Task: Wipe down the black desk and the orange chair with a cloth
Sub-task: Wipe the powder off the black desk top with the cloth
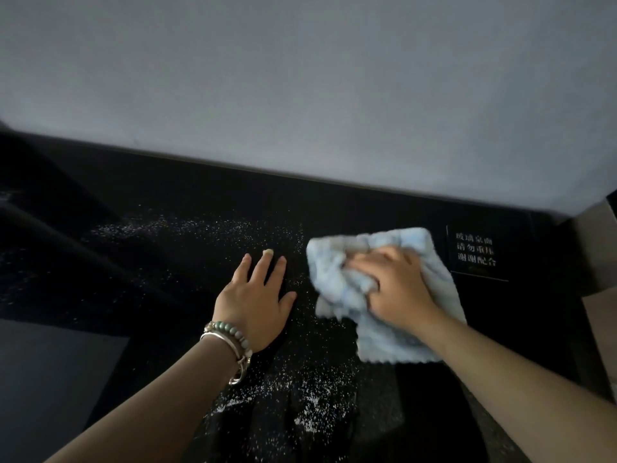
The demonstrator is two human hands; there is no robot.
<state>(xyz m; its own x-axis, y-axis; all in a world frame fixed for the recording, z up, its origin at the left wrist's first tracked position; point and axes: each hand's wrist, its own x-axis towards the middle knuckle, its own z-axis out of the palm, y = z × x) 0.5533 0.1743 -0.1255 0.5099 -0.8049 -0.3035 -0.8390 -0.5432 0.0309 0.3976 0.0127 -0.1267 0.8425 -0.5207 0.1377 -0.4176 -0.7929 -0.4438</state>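
The glossy black desk (pixel 367 202) runs along a plain grey wall (pixel 300 78), and its top is scattered with fine white specks (pixel 300 396), thickest near the front edge and in a band further back on the left. A light blue microfibre cloth with a scalloped edge (pixel 390 339) lies on the right part of the desk. Its longer run slants from a bunched, crumpled end at the far left to a flatter corner at the near right.

The right hand (pixel 394 282) sits on top of the cloth with its fingers bent and dug into the gathered folds, gripping it against the desk; the fingers point left and away from the person. The left hand (pixel 255 295) lies flat on the bare desk just left of the cloth, not touching it, holding nothing. Its fingers are straight and spread, aimed at the wall. A beaded bracelet and silver bangle (pixel 230 342) circle that wrist.

Just right of the cloth stands a small black placard with white Chinese characters (pixel 475 252)
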